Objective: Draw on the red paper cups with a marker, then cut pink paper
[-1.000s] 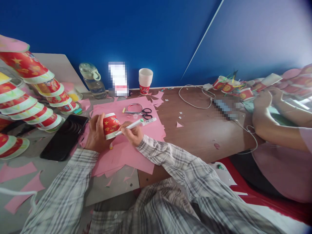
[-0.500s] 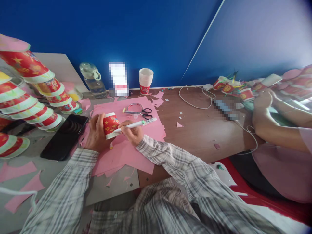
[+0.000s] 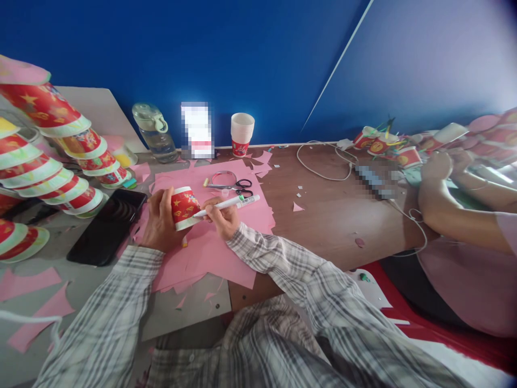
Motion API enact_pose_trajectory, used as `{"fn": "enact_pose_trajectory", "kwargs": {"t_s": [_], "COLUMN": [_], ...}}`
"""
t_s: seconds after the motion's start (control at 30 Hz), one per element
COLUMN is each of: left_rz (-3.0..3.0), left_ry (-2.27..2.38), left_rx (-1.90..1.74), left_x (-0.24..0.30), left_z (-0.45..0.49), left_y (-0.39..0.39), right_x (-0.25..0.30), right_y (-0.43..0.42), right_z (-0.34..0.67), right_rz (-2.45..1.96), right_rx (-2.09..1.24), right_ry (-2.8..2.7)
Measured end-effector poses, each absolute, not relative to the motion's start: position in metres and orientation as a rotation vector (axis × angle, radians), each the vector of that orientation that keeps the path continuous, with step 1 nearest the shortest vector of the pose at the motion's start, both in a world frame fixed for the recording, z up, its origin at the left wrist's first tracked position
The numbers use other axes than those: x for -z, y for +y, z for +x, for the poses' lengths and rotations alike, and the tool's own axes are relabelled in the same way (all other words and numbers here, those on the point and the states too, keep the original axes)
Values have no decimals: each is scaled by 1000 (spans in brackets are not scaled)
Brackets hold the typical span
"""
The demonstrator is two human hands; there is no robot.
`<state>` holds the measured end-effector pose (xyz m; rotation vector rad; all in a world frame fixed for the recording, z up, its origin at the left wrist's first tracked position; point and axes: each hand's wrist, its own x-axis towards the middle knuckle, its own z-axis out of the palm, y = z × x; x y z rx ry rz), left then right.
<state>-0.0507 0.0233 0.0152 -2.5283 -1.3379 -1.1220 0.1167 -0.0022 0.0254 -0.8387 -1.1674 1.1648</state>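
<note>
My left hand (image 3: pixel 159 218) is closed around a red paper cup (image 3: pixel 184 206) with gold stars, tilted on its side above the pink paper (image 3: pixel 226 258). In my right hand (image 3: pixel 223 218) is a white marker pen (image 3: pixel 228 204), pinched between fingers and thumb. The pen's tip end is at the cup's white rim; whether it touches is too small to tell. Just beyond lie black-handled scissors (image 3: pixel 242 187) and a roll of clear tape (image 3: pixel 223 179) on the paper. A black phone (image 3: pixel 108 226) rests left of my left hand.
Stacks of red cups (image 3: pixel 60 180) stand at the left. Against the blue wall are a water bottle (image 3: pixel 153 134), a blurred-out screen (image 3: pixel 197 129) and nested cups (image 3: pixel 242 132). A white cable (image 3: pixel 301 161) lies rightward, near another person's arms (image 3: pixel 448 199).
My right hand and the marker have shifted slightly right along the cup's rim. The cup has barely moved. At the right, the other person's hand has shifted a little.
</note>
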Motion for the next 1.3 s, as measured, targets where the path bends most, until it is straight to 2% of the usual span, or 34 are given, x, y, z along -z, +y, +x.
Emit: {"fn": "enact_pose_trajectory", "kwargs": {"t_s": [1.0,1.3], "left_rz": [-2557,-2525], "left_ry": [-1351,-1359], "left_rx": [1108,1111], "left_x": [-14,-17], "left_z": [-52,-50], "left_y": [25,24], "right_x": [-22,-25], "right_y": [-2,0], "right_z": [120,116], "right_rz": [-815,-810], "right_rx": [-1161,-1118], "right_ry": [-1289,-1117]}}
